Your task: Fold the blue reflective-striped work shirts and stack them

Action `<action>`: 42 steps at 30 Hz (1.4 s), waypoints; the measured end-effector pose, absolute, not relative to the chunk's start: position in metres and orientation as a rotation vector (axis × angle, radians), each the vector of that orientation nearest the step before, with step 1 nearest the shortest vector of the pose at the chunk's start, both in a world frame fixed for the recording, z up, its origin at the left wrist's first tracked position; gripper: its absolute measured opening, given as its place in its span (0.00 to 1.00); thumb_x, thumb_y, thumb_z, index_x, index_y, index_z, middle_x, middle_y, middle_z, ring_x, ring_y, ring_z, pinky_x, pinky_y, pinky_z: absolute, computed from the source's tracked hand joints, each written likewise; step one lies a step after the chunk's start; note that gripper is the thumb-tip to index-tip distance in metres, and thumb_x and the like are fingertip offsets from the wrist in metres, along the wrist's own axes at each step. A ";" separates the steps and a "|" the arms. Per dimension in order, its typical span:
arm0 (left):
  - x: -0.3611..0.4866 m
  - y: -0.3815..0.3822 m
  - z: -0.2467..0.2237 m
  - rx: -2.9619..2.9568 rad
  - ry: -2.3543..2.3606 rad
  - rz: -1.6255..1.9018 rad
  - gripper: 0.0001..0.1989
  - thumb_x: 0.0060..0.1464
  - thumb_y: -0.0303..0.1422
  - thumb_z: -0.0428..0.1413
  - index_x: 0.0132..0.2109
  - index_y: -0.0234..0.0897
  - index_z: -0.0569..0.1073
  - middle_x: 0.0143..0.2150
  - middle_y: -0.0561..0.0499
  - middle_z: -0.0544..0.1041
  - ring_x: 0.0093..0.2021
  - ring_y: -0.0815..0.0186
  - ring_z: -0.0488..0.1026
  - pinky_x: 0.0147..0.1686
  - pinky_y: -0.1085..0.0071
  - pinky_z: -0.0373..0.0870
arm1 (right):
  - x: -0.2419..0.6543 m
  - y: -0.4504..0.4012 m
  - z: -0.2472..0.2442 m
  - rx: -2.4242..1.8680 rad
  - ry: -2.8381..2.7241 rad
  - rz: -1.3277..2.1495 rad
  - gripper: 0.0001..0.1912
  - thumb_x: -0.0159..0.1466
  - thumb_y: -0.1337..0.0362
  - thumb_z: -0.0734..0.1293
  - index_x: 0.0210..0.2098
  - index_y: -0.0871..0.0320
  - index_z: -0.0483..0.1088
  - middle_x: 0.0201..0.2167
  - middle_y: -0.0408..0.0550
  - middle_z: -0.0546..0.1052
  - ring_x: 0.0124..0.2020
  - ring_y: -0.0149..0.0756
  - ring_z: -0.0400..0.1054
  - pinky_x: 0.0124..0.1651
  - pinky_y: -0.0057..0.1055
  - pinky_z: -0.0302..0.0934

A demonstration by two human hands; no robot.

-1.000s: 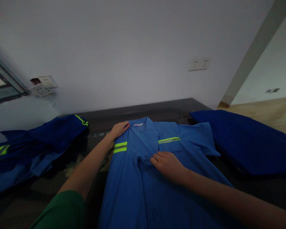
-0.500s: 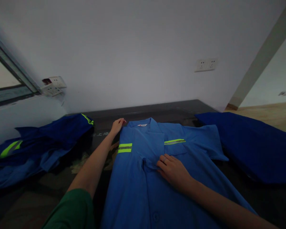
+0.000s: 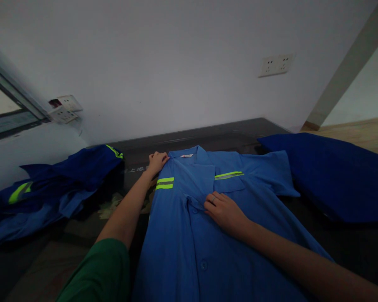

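A light blue short-sleeved shirt [image 3: 220,243] with yellow-green reflective strips lies front up on a dark table, its collar toward the wall. My left hand [image 3: 158,162] has its fingers closed at the shoulder edge left of the collar, pinching the cloth there. Near the middle of the chest, my right hand [image 3: 225,212] is closed on the front opening edge, below the reflective strip. The left-hand sleeve is not visible; the right-hand sleeve is spread outward.
Crumpled dark and light blue clothing [image 3: 66,180] with reflective strips lies on the left. A flat dark blue item [image 3: 337,176] lies on the right. Behind the table [image 3: 189,136] stands a wall with sockets [image 3: 276,65]; a window frame is at the left.
My left hand has shifted slightly right onto the shoulder edge, its fingers now curled. The camera view has tilted a little, so the shirt and table appear higher.
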State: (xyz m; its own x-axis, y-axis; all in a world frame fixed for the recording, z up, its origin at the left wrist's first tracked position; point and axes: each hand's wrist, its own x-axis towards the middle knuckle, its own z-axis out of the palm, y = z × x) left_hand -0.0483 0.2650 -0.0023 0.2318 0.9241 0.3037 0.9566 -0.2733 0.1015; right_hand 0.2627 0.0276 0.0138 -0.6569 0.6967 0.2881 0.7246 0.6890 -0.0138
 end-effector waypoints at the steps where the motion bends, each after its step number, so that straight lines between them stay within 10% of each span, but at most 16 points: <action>1: -0.047 0.262 0.001 -2.335 -1.805 -0.441 0.10 0.61 0.39 0.49 0.39 0.41 0.72 0.41 0.45 0.75 0.49 0.54 0.64 0.53 0.54 0.54 | 0.263 0.027 0.015 -1.137 -2.635 -0.135 0.04 0.65 0.67 0.65 0.39 0.59 0.71 0.41 0.52 0.74 0.44 0.40 0.66 0.44 0.34 0.59; 11: -0.013 0.164 0.035 -2.674 -1.618 -0.584 0.14 0.59 0.30 0.49 0.49 0.36 0.72 0.49 0.44 0.74 0.52 0.59 0.70 0.54 0.64 0.63 | 0.254 0.017 0.039 -1.218 -2.560 -0.042 0.19 0.66 0.57 0.63 0.53 0.61 0.67 0.46 0.55 0.74 0.47 0.44 0.66 0.48 0.39 0.60; 21: -0.002 0.094 -0.014 -2.462 -1.938 -0.432 0.27 0.63 0.42 0.44 0.63 0.29 0.61 0.65 0.32 0.60 0.68 0.48 0.52 0.64 0.53 0.51 | 0.184 0.022 0.059 -1.492 -2.538 -0.026 0.17 0.68 0.73 0.53 0.48 0.63 0.69 0.47 0.59 0.74 0.49 0.42 0.67 0.43 0.33 0.64; 42: 0.041 0.031 0.007 -2.497 -1.875 -1.102 0.25 0.45 0.16 0.46 0.48 0.35 0.76 0.48 0.44 0.77 0.51 0.58 0.71 0.55 0.59 0.67 | 0.179 0.014 0.034 -1.628 -2.211 0.163 0.14 0.66 0.65 0.62 0.49 0.63 0.71 0.47 0.56 0.74 0.50 0.40 0.66 0.50 0.31 0.59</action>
